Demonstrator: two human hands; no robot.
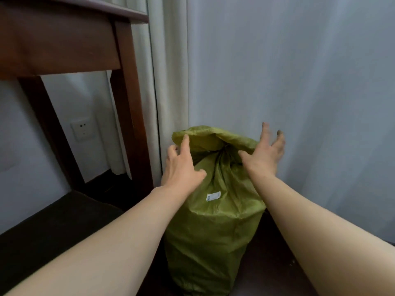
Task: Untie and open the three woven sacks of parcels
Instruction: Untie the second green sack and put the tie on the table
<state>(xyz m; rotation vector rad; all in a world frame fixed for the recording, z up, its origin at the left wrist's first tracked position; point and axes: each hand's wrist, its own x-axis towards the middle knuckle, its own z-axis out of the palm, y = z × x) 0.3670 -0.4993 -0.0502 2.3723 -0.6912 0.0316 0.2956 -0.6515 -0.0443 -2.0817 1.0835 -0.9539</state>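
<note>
A person's two bare hands reach for the top of a green sack (pixel 213 231) standing upright on a dark floor (pixel 42 242), near a curtain (pixel 168 82) and beside a wooden table (pixel 64 39). The left hand (pixel 181 165) has a released grip, its straight fingers lying on the sack's folded-over flap (pixel 205 137). The right hand (pixel 265 152), blurred, is spread wide at the flap's other side and grasps nothing. The neck (pixel 221 154) below the flap is bunched tight. A small white label (pixel 213 196) on the sack's front carries print too small to read.
</note>
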